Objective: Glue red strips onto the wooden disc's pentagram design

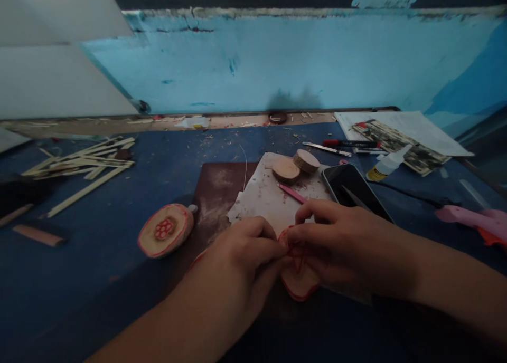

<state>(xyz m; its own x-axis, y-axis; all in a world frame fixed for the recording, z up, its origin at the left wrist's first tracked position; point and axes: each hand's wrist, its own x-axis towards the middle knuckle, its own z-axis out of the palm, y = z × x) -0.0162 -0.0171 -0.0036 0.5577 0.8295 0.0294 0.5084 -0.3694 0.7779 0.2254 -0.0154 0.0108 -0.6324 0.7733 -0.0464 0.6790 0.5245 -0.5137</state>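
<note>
Between my hands is a wood slice (pixel 300 283) with a red rim and red lines drawn on its face. My left hand (pixel 253 260) is closed, its thumb and fingertips pinching the slice's upper left edge. My right hand (pixel 336 241) curls over the slice's right side, also closed, with its fingertips at the upper edge. The fingers hide much of the slice. Just beyond my right fingertips lies a pink tool (pixel 291 192) on white paper (pixel 259 197). Left of my hands rests another red-rimmed wood slice (pixel 165 230) with a small red flower pattern at its centre.
Two plain wood slices (pixel 285 170) sit on the paper, beside a phone (pixel 348 181). A glue bottle (pixel 388 163), a marker (pixel 350 143) and a pink glue gun (pixel 471 218) lie to the right. Thin wooden sticks (pixel 85 162) are heaped at the left. A brown sheet (pixel 217 186) lies beneath the paper.
</note>
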